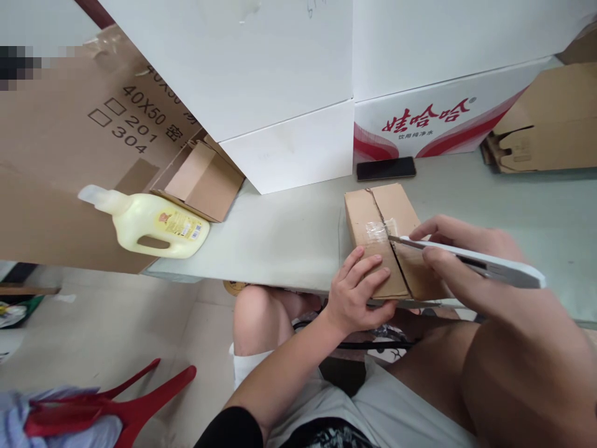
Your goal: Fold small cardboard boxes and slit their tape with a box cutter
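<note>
A small brown cardboard box (pixel 380 274) lies at the table's front edge, with a seam running along its top. Clear tape (pixel 375 231) crosses that seam near the middle. My left hand (pixel 357 289) grips the box's near left corner, fingers over the top and thumb low at the front side. In my right hand (pixel 459 249) is a white utility knife (pixel 494 267), held between thumb and fingers. Its blade tip meets the seam at the tape; how deep it sits I cannot tell.
A black phone (pixel 386 168) lies behind the box, against a white carton with red print (pixel 420 127). More white cartons are stacked above. To the left are a yellow jug (pixel 140 221), an open cardboard box (pixel 205 174) and a red chair (pixel 135 407). Folded cardboard (pixel 550 124) stands right.
</note>
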`<state>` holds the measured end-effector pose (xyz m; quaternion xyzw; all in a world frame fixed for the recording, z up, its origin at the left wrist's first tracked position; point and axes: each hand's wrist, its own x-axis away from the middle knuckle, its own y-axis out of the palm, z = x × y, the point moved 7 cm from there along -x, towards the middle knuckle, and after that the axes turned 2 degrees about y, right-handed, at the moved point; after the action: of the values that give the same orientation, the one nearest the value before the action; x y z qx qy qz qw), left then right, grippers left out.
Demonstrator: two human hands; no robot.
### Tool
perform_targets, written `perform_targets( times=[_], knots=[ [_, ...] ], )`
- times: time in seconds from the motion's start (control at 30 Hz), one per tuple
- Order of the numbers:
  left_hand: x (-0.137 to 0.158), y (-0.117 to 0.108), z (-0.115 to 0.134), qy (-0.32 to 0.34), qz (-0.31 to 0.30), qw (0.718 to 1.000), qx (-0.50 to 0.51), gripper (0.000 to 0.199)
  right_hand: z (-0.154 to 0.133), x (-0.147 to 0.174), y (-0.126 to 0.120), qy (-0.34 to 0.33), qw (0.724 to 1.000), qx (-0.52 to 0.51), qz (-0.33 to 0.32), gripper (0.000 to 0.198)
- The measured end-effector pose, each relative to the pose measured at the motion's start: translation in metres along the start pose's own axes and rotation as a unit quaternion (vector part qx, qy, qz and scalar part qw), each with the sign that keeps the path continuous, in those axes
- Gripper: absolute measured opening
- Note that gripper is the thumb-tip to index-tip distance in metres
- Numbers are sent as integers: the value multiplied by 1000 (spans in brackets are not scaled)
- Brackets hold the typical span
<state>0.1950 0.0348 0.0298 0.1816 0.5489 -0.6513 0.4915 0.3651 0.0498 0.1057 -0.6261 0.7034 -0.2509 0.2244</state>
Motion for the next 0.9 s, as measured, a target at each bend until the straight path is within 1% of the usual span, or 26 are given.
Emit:
perform_targets(
  times=[0.1, 0.17, 0.23, 0.3, 0.37, 0.4, 0.47, 0.5, 0.53, 0.6, 0.67, 0.73, 0.8, 0.83, 0.9],
  knots=[
    [0, 1, 0, 0, -1, 1000, -2, 47, 0, -1, 1, -4, 1000, -7, -16, 28],
    [0, 1, -1, -1, -3, 1000, 2, 48, -3, -3, -1, -24, 1000, -10, 2, 29],
    [1, 1, -1, -4, -2, 1000, 9, 50, -5, -3, -5, -44, 998, -5, 41, 28],
    [1, 0, 0, -9, 5, 1000, 14, 52, -3, -4, -11, -42, 993, 1, 108, 23],
    [1, -2, 0, -22, 9, 1000, 17, 52, 5, -4, -16, -8, 987, -9, 163, 18],
    [0, -3, 0, -31, 11, 999, 18, 53, 9, -5, -17, 15, 984, -18, 174, 17],
    [-1, -5, 0, -46, 14, 999, 24, 54, 16, -7, -13, 47, 985, -33, 163, 23],
    [-1, -7, 1, -51, 17, 998, 27, 56, 18, -8, -9, 51, 987, -39, 150, 28],
    [-2, -8, 1, -57, 21, 998, 28, 57, 18, -8, -7, 49, 987, -43, 145, 32],
    [-4, -11, 2, -76, 26, 996, 28, 62, 16, -8, -6, 33, 986, -46, 157, 39],
    [-7, -13, 1, -105, 22, 994, 28, 65, 13, -7, -4, 20, 985, -48, 163, 40],
    [-10, -15, 0, -140, 14, 990, 31, 66, 12, -9, 1, 19, 989, -47, 137, 36],
    [-12, -18, 0, -162, 16, 986, 25, 65, 14, -12, 8, 26, 994, -49, 90, 34],
    [-13, -19, 0, -161, 22, 987, 18, 64, 17, -14, 11, 31, 996, -46, 71, 34],
    [-14, -22, 2, -139, 38, 990, 2, 60, 22, -17, 13, 40, 997, -33, 58, 36]
  ],
)
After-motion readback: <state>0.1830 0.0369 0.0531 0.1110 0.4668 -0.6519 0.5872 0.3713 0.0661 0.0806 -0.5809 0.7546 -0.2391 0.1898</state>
